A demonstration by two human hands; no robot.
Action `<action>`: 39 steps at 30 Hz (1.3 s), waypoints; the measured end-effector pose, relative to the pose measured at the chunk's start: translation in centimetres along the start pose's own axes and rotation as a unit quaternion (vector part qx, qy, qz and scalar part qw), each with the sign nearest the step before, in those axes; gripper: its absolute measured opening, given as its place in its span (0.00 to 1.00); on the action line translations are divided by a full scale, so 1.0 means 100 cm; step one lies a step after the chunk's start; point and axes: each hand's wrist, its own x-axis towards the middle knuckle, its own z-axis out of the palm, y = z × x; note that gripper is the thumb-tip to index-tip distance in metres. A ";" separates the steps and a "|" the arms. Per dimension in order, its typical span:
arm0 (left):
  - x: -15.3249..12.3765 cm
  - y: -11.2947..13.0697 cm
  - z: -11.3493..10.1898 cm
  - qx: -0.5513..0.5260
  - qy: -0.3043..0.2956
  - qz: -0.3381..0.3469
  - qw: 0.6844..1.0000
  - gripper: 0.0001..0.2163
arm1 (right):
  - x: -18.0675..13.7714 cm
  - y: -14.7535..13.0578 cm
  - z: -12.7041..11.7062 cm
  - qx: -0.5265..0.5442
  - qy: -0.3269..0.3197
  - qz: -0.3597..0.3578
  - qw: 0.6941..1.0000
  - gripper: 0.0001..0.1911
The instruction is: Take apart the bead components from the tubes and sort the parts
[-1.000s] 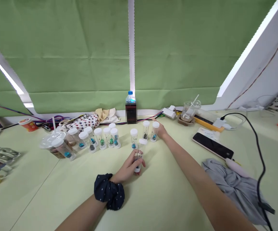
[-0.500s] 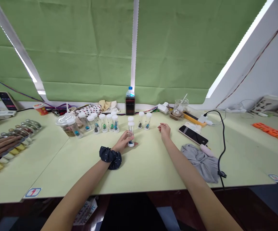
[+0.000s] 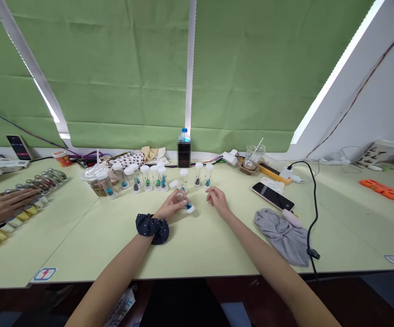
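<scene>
In my left hand (image 3: 169, 206), which wears a dark dotted scrunchie (image 3: 152, 228) at the wrist, is a small sand timer (image 3: 184, 198) with white end caps and blue sand. It is tilted, its lower cap leaning to the right. My right hand (image 3: 219, 200) hovers just right of it, fingers loosely bent and holding nothing. Behind the held timer another blue sand timer (image 3: 184, 180) stands upright. Two more, a dark sand timer (image 3: 197, 175) and a blue-sand one (image 3: 208, 176), are farther right. Several sand timers (image 3: 145, 178) with green, blue or dark sand stand at left.
A lidded drink cup (image 3: 96, 181) stands left of the timers, a water bottle (image 3: 184, 136) at the back. On my right lie a phone (image 3: 272, 196), a grey cloth (image 3: 282, 236) and a black cable (image 3: 314, 204). At far left another person's hand (image 3: 11, 206) rests over a row of sand timers (image 3: 35, 184).
The held sand timer has tilted from upright. My right hand has moved left toward it. The upright timer behind it now shows more clearly.
</scene>
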 end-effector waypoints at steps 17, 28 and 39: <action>-0.004 0.002 0.004 0.322 0.043 0.083 0.942 0.17 | -0.016 -0.018 0.024 0.082 -0.051 0.176 0.980 0.19; -0.001 0.008 0.007 0.377 0.023 -0.001 0.926 0.22 | -0.019 -0.013 0.027 0.052 -0.051 0.160 0.984 0.17; -0.003 0.005 0.010 0.181 0.084 -0.007 0.980 0.22 | -0.024 -0.017 0.030 0.138 -0.086 0.151 0.975 0.17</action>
